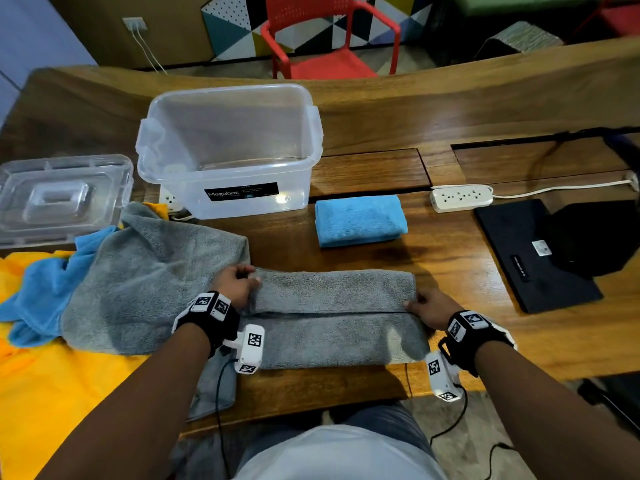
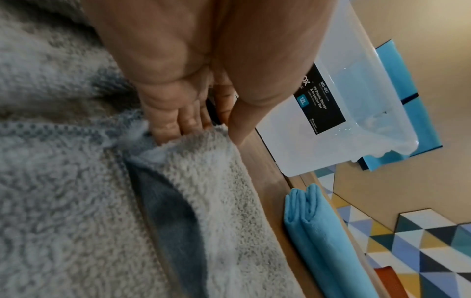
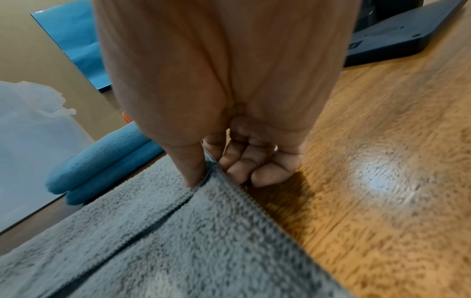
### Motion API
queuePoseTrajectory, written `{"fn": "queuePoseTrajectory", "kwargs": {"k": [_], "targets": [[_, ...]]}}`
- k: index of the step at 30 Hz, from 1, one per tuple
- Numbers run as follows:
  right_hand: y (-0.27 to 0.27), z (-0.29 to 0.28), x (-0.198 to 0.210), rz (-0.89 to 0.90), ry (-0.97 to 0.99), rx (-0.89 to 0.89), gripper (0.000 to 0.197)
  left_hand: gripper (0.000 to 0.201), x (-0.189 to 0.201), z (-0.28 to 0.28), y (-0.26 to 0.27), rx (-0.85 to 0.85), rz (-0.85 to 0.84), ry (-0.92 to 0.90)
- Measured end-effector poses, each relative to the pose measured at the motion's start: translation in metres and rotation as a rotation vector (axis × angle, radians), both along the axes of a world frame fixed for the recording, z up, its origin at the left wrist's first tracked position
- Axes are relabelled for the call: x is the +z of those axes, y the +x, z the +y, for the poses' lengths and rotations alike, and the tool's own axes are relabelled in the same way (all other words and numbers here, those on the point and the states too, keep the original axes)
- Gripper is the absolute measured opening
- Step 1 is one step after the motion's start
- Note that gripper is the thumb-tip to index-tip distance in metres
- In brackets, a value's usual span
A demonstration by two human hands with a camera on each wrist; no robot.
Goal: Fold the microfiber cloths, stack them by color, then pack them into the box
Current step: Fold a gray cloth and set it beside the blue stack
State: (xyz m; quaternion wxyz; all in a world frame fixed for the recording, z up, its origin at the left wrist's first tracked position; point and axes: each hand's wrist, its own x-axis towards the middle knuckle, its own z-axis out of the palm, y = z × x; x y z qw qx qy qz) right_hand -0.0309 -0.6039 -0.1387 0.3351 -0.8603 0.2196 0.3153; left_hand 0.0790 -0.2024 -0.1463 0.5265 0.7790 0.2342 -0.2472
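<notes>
A grey microfiber cloth (image 1: pixel 332 317) lies half-folded on the wooden table in front of me, its far half doubled over toward me. My left hand (image 1: pixel 239 280) pinches the folded layer's left end (image 2: pixel 193 145). My right hand (image 1: pixel 427 306) pinches the right edge (image 3: pixel 216 181), thumb on top and fingers curled beneath. A folded blue cloth (image 1: pixel 360 220) sits beyond, to the right of the clear plastic box (image 1: pixel 228 147), which stands open and empty. Another grey cloth (image 1: pixel 145 282) lies loose at the left over a blue cloth (image 1: pixel 41 285) and a yellow cloth (image 1: pixel 52 386).
The box lid (image 1: pixel 62 199) lies upside down at the far left. A white power strip (image 1: pixel 460 197) and a black laptop (image 1: pixel 533 254) sit on the right. A red chair (image 1: pixel 329 39) stands behind the table. Bare wood shows between the folded blue cloth and the laptop.
</notes>
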Motion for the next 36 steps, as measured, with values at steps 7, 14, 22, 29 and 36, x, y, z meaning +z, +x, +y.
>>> {"fn": "queuePoseTrajectory", "kwargs": {"k": [7,14,22,29,36], "targets": [[0.001,0.0,-0.001,0.018,0.021,-0.026,0.028,0.043,0.0,0.001,0.004,0.16,-0.112,-0.09],[0.003,0.0,-0.002,0.028,0.03,-0.022,0.027,0.029,-0.001,-0.008,0.013,0.219,-0.004,-0.211],[0.002,0.0,-0.003,0.026,0.028,-0.026,0.029,0.033,-0.011,0.002,0.019,0.211,0.016,-0.135],[0.001,0.001,-0.002,-0.001,0.026,-0.011,0.026,0.046,-0.002,0.009,0.009,0.2,0.04,-0.146],[0.0,-0.001,-0.007,0.002,0.053,-0.055,0.024,0.036,0.01,0.013,-0.015,-0.348,-0.187,0.539]]}}
